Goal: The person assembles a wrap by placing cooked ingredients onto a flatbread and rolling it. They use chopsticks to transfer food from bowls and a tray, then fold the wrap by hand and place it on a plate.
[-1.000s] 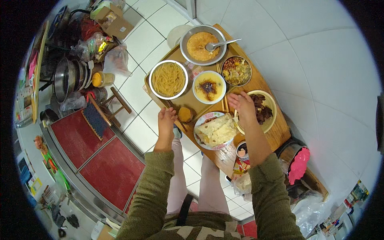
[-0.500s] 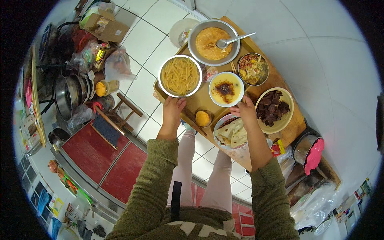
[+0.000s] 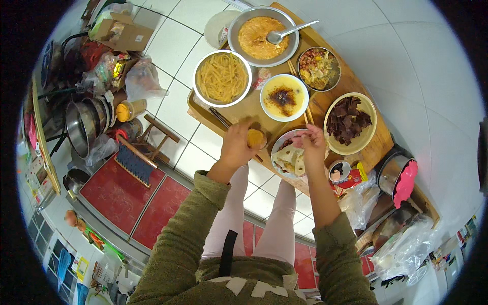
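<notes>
My left hand (image 3: 235, 146) curls round the near left side of a small cup (image 3: 256, 139) with orange-yellow contents; its fingertips are slightly blurred. My right hand (image 3: 313, 146) hovers over the right side of a plate of flatbread (image 3: 290, 155), fingers apart and bent, with nothing visible in them. Beyond the hands stands a white bowl (image 3: 284, 97) of pale yellow food with a dark brown topping. A bowl of yellow strips (image 3: 222, 78) is at the left, and a cream bowl of dark brown pieces (image 3: 348, 125) at the right. Chopsticks (image 3: 220, 118) lie near my left hand.
On the wooden table (image 3: 378, 134) are also a metal basin (image 3: 264, 36) of orange food with a spoon and a bowl (image 3: 319, 69) of beans and yellow pieces. A pot (image 3: 390, 178) stands at the right. Wooden stool (image 3: 161, 134), brush and pans sit at the left.
My left hand has left the rim of the bowl of yellow strips and moved to the small cup. My right hand has come away from the yellow bowl. The view has shifted slightly.
</notes>
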A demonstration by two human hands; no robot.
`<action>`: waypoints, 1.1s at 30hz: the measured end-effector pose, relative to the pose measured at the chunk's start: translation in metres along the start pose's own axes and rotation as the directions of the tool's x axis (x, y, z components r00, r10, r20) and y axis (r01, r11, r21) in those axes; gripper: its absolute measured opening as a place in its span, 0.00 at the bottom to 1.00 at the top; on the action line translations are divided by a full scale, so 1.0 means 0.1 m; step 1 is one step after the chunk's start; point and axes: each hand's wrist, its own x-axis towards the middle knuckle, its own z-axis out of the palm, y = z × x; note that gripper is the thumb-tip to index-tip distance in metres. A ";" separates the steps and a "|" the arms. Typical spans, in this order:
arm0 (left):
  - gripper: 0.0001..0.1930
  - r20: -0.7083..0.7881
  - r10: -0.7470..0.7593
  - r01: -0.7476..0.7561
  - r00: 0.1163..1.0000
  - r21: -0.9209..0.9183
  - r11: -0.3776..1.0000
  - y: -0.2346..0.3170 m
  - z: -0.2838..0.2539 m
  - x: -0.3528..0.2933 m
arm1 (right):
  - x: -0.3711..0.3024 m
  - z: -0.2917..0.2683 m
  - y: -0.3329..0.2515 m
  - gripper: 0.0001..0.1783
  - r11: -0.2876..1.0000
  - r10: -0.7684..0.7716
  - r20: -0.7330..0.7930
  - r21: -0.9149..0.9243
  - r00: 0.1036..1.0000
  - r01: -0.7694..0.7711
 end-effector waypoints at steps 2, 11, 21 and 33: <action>0.43 0.093 0.061 -0.081 0.994 0.223 0.971 0.14 0.01 -0.02 | -0.17 -0.02 0.07 0.17 1.000 -0.015 0.030 0.013 0.999 0.014; 0.40 0.198 0.051 -0.146 0.979 0.503 0.852 0.18 0.24 0.06 | -0.44 -0.12 0.16 0.16 0.997 -0.072 0.105 -0.027 0.992 0.076; 0.32 0.258 0.121 -0.237 0.959 0.487 0.840 0.20 0.33 0.12 | -0.84 -0.90 0.30 0.15 0.989 -0.148 -0.292 -0.035 0.945 0.144; 0.29 0.265 0.219 -0.307 0.939 0.358 0.882 0.18 0.27 0.17 | -0.76 -1.36 1.44 0.23 0.912 0.346 -0.053 0.252 0.937 -0.323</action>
